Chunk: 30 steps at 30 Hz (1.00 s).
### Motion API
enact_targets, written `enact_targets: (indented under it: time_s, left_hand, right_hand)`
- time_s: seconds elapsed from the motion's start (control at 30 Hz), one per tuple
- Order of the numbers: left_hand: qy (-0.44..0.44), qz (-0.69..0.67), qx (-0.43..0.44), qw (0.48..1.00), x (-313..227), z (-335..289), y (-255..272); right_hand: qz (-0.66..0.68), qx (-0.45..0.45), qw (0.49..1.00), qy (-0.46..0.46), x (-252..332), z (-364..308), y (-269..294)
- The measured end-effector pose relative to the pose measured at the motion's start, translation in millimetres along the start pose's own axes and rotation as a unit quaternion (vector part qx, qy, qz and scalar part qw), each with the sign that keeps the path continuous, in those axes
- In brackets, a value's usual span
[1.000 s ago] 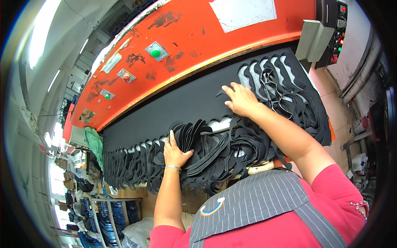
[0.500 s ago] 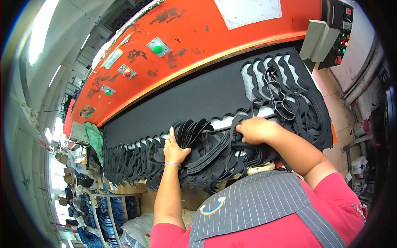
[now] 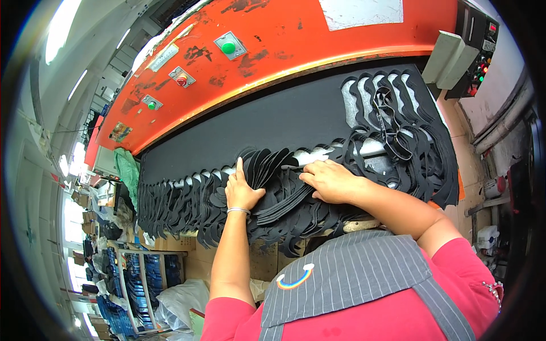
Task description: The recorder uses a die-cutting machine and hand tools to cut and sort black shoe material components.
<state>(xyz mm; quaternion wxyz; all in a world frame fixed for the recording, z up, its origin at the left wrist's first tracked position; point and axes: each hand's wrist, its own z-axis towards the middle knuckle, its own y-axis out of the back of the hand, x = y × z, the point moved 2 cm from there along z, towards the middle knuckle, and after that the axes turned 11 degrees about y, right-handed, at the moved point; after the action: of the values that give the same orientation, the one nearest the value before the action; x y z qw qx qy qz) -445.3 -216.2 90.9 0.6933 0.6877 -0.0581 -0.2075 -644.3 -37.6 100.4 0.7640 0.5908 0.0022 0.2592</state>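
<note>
My left hand [image 3: 243, 192] is closed around a fanned stack of thin black curved pieces [image 3: 264, 163], thumb to the right and forefinger stretched along the stack's left side. Just right of it, my right hand [image 3: 331, 182] is bent over the edge of the black cut material, its fingertips on a piece at the stack's right; what lies under the palm is hidden. Black cut sheet [image 3: 222, 133] covers the table beneath. A wavy metal cutting die [image 3: 391, 128] stands on the sheet at the right, beside several crescent-shaped openings showing a pale surface.
Frilly black offcuts [image 3: 176, 202] hang over the table's near edge. Behind the table rises an orange machine [image 3: 273, 34] with green and red buttons. A control box [image 3: 475, 54] stands at far right. A rack of blue goods [image 3: 133, 278] and plastic bags [image 3: 182, 307] sit at lower left.
My right hand has moved left, closer to the stack in my left hand. More pale surface shows where it was. My left hand has stayed on the stack.
</note>
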Motion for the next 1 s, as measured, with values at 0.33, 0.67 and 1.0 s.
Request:
enact_targets:
  time_s: [0.33, 0.67, 1.0]
  left_hand:
    - [0.009, -0.047, -0.033, 0.998, 2, -6, -1]
    - [-0.159, -0.126, -0.213, 0.956, 22, -14, -24]
    - [-0.144, -0.101, -0.100, 0.979, 16, -21, -12]
  right_hand:
    - [0.109, -0.038, 0.989, -0.090, -40, -7, -47]
    - [0.066, -0.082, 0.992, -0.068, -36, -5, -48]
    - [0.055, -0.053, 0.995, -0.071, -34, -9, -47]
